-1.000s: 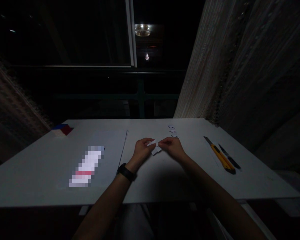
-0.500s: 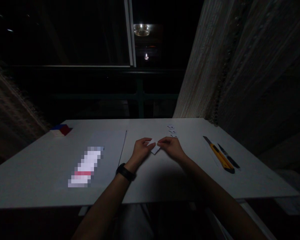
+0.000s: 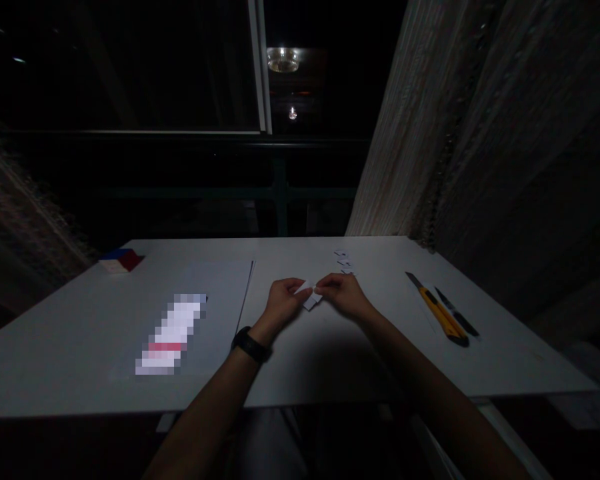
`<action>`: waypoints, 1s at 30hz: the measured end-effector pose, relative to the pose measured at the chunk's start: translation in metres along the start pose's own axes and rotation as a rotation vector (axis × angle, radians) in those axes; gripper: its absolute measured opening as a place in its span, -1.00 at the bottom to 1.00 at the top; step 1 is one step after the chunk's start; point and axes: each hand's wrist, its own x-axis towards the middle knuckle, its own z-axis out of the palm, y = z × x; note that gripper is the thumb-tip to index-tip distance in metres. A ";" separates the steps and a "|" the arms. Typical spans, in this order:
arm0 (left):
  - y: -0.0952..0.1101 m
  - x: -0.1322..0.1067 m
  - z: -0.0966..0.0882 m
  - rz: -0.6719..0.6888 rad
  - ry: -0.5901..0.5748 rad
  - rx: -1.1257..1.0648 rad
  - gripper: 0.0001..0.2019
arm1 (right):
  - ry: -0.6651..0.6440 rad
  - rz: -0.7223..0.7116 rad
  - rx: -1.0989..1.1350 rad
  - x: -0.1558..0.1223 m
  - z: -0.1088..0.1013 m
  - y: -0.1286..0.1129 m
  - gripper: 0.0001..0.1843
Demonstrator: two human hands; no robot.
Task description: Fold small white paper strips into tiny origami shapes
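A small folded piece of white paper [image 3: 311, 303] is pinched between my two hands above the middle of the white table. My left hand [image 3: 286, 298], with a dark watch on its wrist, grips the paper's left side with thumb and fingers. On the other side, my right hand [image 3: 344, 293] pinches the paper near its upper right edge. The two thumbs nearly meet over it. A crease or slit line shows on its lower part. Just beyond my right hand lie several small folded paper pieces [image 3: 345, 261] in a short column.
At the right lie a yellow utility knife [image 3: 443, 313] and a slim dark-bladed knife [image 3: 456, 311]. Paper sheets [image 3: 225, 313] lie left of my hands, with a bright blurred-out object [image 3: 173, 330] on them. A cube puzzle [image 3: 120, 261] sits at the far left. Curtains [image 3: 395, 127] hang beyond the table.
The paper has turned or shifted slightly between my fingers, and a line now shows on its lower part. Both hands stay almost in place.
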 end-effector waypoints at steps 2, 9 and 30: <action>0.002 -0.001 0.000 0.010 -0.017 0.019 -0.79 | 0.008 0.010 0.031 0.001 0.000 0.001 -0.85; 0.007 -0.004 0.000 0.062 0.017 0.076 -0.80 | 0.085 0.084 0.144 0.002 0.006 0.004 -0.85; 0.001 -0.003 0.000 0.041 -0.048 0.069 -0.71 | 0.136 0.033 0.067 -0.003 0.016 0.007 -0.87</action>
